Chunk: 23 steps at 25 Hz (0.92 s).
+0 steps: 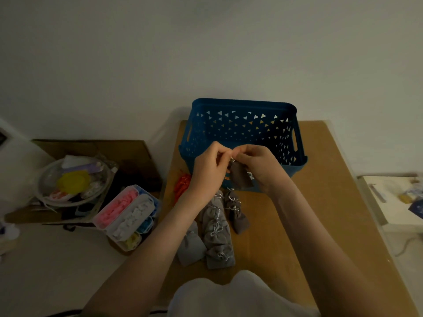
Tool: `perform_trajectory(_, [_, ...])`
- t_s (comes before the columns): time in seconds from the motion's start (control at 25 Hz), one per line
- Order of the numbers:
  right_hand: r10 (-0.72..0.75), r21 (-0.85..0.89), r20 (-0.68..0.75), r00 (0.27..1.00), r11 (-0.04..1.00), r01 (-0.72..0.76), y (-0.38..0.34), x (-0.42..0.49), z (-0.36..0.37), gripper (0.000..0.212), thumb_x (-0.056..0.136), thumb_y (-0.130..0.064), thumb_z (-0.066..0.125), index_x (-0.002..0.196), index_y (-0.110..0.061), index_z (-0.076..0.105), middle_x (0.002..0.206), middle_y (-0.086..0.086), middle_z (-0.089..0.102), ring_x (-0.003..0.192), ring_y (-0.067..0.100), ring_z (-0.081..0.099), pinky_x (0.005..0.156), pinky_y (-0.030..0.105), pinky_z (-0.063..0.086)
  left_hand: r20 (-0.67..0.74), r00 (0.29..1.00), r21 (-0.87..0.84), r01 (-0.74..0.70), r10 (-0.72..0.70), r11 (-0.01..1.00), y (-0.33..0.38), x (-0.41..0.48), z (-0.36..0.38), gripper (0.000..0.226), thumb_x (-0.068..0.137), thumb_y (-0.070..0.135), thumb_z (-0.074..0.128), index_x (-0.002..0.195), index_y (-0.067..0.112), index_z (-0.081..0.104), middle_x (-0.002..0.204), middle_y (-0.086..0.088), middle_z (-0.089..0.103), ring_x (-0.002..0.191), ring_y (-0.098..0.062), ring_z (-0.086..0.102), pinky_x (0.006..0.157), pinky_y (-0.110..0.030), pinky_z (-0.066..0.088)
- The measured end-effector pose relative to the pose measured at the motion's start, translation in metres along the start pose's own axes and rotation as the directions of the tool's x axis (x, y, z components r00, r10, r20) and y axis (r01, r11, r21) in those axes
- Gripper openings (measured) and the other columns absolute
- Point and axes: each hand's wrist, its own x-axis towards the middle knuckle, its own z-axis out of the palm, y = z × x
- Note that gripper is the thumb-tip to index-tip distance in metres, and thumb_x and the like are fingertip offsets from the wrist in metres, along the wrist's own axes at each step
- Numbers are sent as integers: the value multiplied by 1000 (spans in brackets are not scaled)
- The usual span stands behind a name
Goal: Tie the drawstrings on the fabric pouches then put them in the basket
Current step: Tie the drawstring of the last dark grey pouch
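Both hands are up in front of the blue basket [242,106], close together and almost touching. The left hand [209,167] and the right hand [256,165] have their fingers bent, and they pinch the top of one small grey pouch [240,177]. The pouch hangs down from the fingers, just in front of the basket's near wall and above the brown surface [320,202]. The strings at its top are too small to see well. More grey pouches [216,227] lie in a bunch on the surface, nearer to the person, and white strings show on some of them. A little orange-red pile [182,185] sits beside the basket, under the left wrist. Off to the left are a clear box [128,216] with pink, white, blue and yellow bits, and a round bowl [73,181] with something yellow in it.
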Motion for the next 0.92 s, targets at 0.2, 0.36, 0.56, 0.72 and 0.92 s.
perform_trajectory(0.2, [-185,-436,-100,978,891,124,3,2,-2,23,91,-8,55,75,-24,58,78,-7,61,75,6,56,66,16,42,181,924,-154,366,-338,918,2,10,3,10,95,15,54,89,14,61,76,0,63,64,-8,63,72,-27,54])
perform_trajectory(0.36, [-166,-407,-115,979,907,106,6,0,-1,15,91,-10,58,81,-20,60,75,-10,59,72,2,54,62,14,39,166,921,-191,381,-353,904,2,13,7,12,94,14,54,86,12,63,73,0,62,64,-10,60,74,-35,54])
perform_trajectory(0.56, [-62,-367,-24,998,929,49,0,0,-4,14,92,-21,61,88,-11,70,76,-2,66,74,10,60,70,26,47,32,964,-204,265,-264,942,0,5,13,10,94,17,56,94,11,64,89,0,67,84,-13,64,79,-34,54])
perform_trajectory(0.72, [-64,-303,-11,998,951,58,-6,-4,-3,19,93,-18,60,75,-17,65,69,-4,61,64,5,54,63,19,41,18,980,-257,197,-199,946,0,3,9,15,94,18,55,90,10,67,82,9,66,82,-8,62,76,-27,51])
perform_trajectory(0.92, [25,114,161,987,993,-44,-7,-5,-11,23,95,-4,49,77,-9,62,69,-1,63,66,10,58,66,22,47,119,975,-482,222,-188,847,-1,9,2,15,94,17,57,91,18,72,89,2,69,90,-14,63,87,-34,51])
